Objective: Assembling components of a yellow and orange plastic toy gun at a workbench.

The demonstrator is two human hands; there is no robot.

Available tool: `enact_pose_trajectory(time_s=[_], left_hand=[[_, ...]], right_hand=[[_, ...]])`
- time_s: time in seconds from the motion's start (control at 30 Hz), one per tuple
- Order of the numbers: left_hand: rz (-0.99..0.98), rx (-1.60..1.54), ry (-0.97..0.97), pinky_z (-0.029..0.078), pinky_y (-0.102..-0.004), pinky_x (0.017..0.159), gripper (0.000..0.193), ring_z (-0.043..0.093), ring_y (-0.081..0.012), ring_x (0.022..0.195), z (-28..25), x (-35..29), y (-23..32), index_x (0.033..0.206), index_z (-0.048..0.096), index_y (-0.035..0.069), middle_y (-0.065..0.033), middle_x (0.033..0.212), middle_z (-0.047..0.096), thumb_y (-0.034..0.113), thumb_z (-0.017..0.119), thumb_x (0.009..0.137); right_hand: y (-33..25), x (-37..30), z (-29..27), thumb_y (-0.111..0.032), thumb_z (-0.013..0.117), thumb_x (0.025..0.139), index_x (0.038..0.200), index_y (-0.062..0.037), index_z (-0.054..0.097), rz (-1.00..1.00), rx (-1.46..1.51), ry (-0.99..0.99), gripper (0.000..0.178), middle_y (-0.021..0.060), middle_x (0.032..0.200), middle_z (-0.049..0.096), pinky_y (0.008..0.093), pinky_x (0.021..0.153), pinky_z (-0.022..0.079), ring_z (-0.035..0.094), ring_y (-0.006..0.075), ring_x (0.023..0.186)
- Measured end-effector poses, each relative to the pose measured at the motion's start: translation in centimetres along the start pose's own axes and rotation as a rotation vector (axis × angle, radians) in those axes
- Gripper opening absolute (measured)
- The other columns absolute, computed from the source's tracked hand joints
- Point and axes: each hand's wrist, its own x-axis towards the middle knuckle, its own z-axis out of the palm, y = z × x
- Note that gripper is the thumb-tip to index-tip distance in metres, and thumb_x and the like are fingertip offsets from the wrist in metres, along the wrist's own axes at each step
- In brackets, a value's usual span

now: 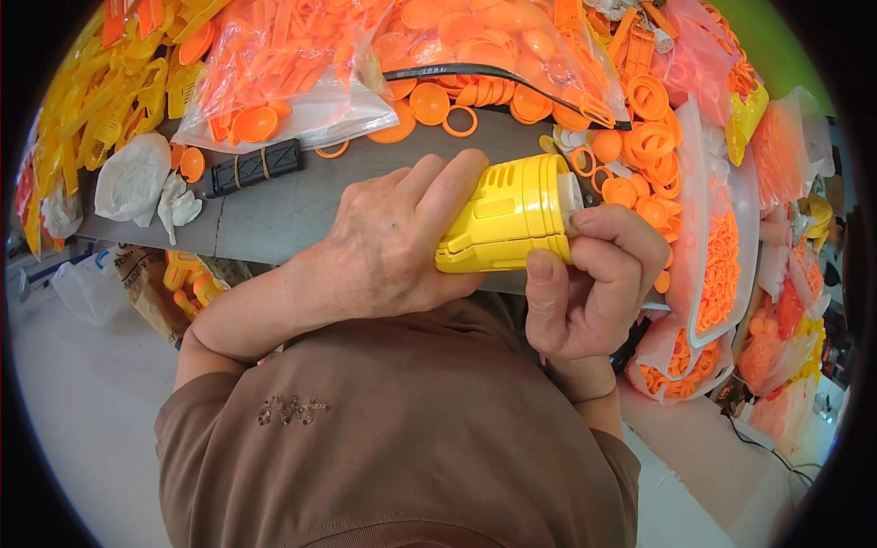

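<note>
A yellow plastic housing (508, 212), roughly cylindrical with slots in its side and ridges round its right end, is held over the near edge of the table. My left hand (388, 228) wraps round its left end from above. At the other end, a white insert (570, 194) shows in the mouth of the housing. My right hand (603, 274) has its fingers curled and closed at that rim, the thumb below and a fingertip beside the insert. Whether these fingers also pinch a small part is hidden.
Clear bags of orange parts (292, 64) and loose orange rings (459, 121) cover the back of the grey table (265, 219). A black block with bands (253, 168) and crumpled white plastic (134, 178) lie left. Yellow parts (119, 110) pile far left; a translucent bin (699, 292) stands right.
</note>
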Motion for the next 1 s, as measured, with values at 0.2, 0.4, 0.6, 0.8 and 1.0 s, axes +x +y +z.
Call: enact_pose_trajectory(time_s=[0.2, 0.4, 0.6, 0.8, 1.0], left_hand=[[-0.001, 0.006, -0.040, 0.048, -0.0366, 0.054, 0.079, 0.060, -0.0282, 0.066, -0.1, 0.1, -0.1, 0.120, 0.040, -0.002, -0.0113, 0.081, 0.052, 0.020, 0.079, 0.054], [-0.006, -0.012, -0.050, 0.048, -0.0363, 0.054, 0.079, 0.060, -0.0280, 0.065, -0.3, 0.1, -0.2, 0.119, 0.040, -0.002, -0.0115, 0.080, 0.052, 0.021, 0.079, 0.054], [-0.002, 0.017, -0.029, 0.048, -0.0353, 0.053, 0.078, 0.060, -0.0278, 0.064, -0.1, -0.1, 0.1, 0.117, 0.040, -0.004, -0.0118, 0.079, 0.052, 0.022, 0.079, 0.055], [0.019, 0.028, 0.016, 0.048, -0.0351, 0.053, 0.077, 0.060, -0.0275, 0.062, 0.1, 0.1, -0.1, 0.117, 0.041, -0.004, -0.0111, 0.078, 0.052, 0.022, 0.079, 0.055], [0.060, 0.018, 0.065, 0.047, -0.0355, 0.052, 0.073, 0.059, -0.0269, 0.062, 0.4, 0.1, -0.2, 0.116, 0.044, -0.002, -0.0100, 0.076, 0.052, 0.023, 0.078, 0.056]], right_hand=[[0.0, 0.1, 0.0, -0.009, 0.069, 0.078, 0.096, -0.0022, 0.050, -0.005, -0.033, -0.020, 0.027, 0.0131, 0.105, 0.050, 0.0325, 0.061, 0.041, 0.048, 0.0221, 0.081], [0.4, 0.2, 0.3, -0.010, 0.070, 0.078, 0.098, -0.0005, 0.051, -0.120, -0.031, 0.004, 0.029, 0.0140, 0.105, 0.051, 0.0332, 0.061, 0.041, 0.050, 0.0228, 0.083], [0.2, 0.4, 0.2, -0.009, 0.069, 0.079, 0.095, 0.0001, 0.052, -0.103, -0.038, 0.018, 0.025, 0.0149, 0.104, 0.053, 0.0332, 0.062, 0.042, 0.051, 0.0236, 0.085], [0.0, 1.0, -0.7, -0.019, 0.066, 0.086, 0.093, 0.0004, 0.051, 0.031, -0.052, -0.087, 0.026, 0.0157, 0.106, 0.049, 0.0283, 0.072, 0.045, 0.051, 0.0197, 0.084], [2.1, 1.7, -0.1, -0.062, 0.071, 0.062, 0.108, 0.0013, 0.052, -0.018, 0.023, -0.004, 0.080, 0.0194, 0.114, 0.050, 0.0371, 0.091, 0.043, 0.052, 0.0296, 0.106]])
